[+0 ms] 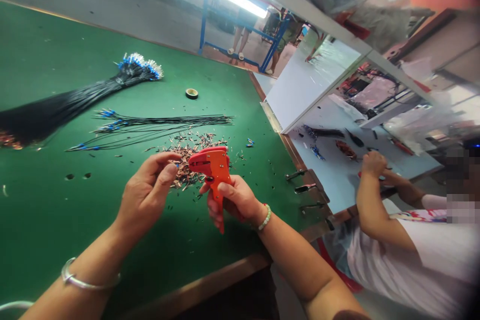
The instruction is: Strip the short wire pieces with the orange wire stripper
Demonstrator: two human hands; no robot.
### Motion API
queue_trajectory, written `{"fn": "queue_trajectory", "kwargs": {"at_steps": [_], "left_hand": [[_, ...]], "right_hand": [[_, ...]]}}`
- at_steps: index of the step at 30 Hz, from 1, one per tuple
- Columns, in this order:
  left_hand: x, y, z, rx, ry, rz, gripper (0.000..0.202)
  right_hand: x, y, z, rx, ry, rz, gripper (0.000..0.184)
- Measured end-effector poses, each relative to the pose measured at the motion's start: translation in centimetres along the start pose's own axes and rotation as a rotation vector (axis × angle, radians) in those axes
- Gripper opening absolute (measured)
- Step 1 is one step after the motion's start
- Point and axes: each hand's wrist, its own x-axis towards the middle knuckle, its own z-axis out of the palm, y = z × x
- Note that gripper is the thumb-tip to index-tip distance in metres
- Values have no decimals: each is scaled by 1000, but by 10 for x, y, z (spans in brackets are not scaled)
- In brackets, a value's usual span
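Note:
An orange-red wire stripper is in my right hand, its handles gripped and its jaws pointing left. My left hand is just left of the jaws, thumb and fingers brought together. A speck of blue shows at those fingertips; what they pinch is too small to make out. Beneath and behind the tool lies a heap of short copper-coloured and dark scraps. Beyond it, several thin black wires with blue terminals at their left ends are laid out on the green table.
A thick bundle of black wires with blue and silver ends lies at the left. A tape roll sits behind the loose wires. Tools lie at the table's right edge. On the right, a co-worker works at a pale table.

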Motion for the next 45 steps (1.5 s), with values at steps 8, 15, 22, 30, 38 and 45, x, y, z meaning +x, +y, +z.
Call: {"fn": "queue_trajectory", "kwargs": {"at_steps": [8, 15, 22, 30, 38, 45], "left_hand": [[2, -1, 1, -38, -36, -87, 35], [4, 0, 2, -91, -67, -113, 39], [0, -15, 2, -201, -68, -164, 36], [-3, -24, 2, -289, -55, -247, 31], [0, -16, 1, -341, -39, -271, 30], [0, -17, -1, -286, -91, -261, 33]], "right_hand": [[4, 1, 2, 48, 26, 5, 53], [5, 7, 5, 30, 79, 4, 54], [4, 12, 7, 2, 77, -23, 53], [5, 9, 4, 22, 34, -24, 48], [4, -7, -15, 101, -139, 50, 53], [2, -2, -14, 80, -217, 70, 64]]}}
